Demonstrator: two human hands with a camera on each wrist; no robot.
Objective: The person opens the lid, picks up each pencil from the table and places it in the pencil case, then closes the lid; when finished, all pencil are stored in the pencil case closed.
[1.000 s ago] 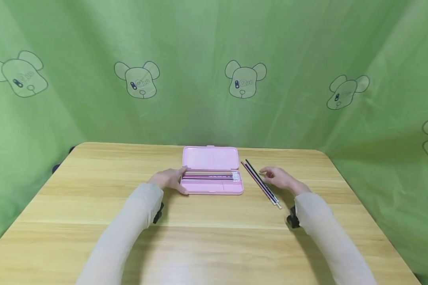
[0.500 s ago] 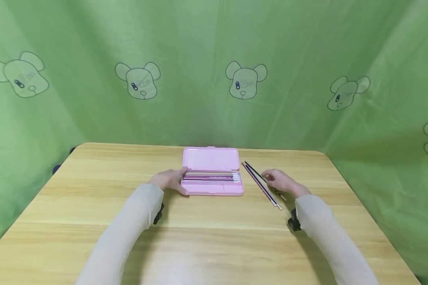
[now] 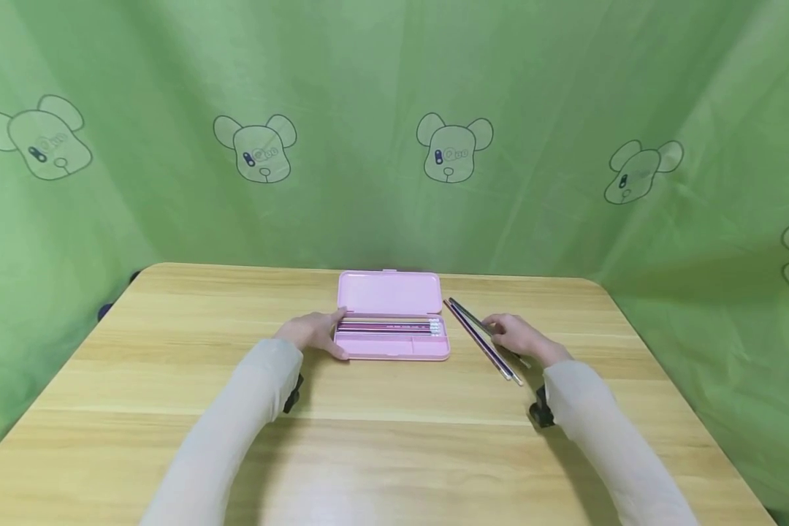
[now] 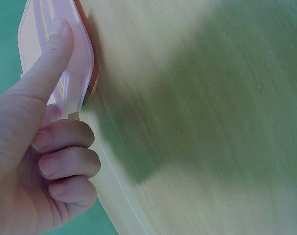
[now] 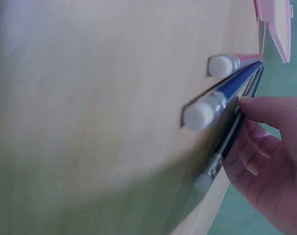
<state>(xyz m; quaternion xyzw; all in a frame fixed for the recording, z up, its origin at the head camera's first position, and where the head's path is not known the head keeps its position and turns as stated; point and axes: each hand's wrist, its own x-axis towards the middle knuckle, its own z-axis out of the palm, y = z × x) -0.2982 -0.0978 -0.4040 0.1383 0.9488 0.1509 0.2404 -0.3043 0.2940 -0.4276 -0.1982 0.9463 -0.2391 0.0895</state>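
Observation:
An open pink pencil case (image 3: 389, 294) lies on the table, its lid folded back. Several pencils (image 3: 388, 326) with white erasers lie side by side in its rear compartment. My left hand (image 3: 310, 334) grips the case's left end, thumb at the front corner and index finger toward the back; in the left wrist view the other fingers are curled. Right of the case, my right hand (image 3: 518, 336) pinches a dark pencil (image 5: 230, 137) between thumb and fingers, its eraser end toward the wrist camera. Beside it lie a blue pencil (image 5: 236, 81) and a red pencil (image 5: 246, 58).
The case's front compartment (image 3: 375, 347) has a small divider near its right. The wooden table (image 3: 394, 453) has rounded far corners, and a green curtain (image 3: 355, 219) with bear-head prints hangs behind and at both sides.
My right hand has closed on the dark pencil and shifted it; its eraser end has swung right, away from the other two. My left hand stays on the case.

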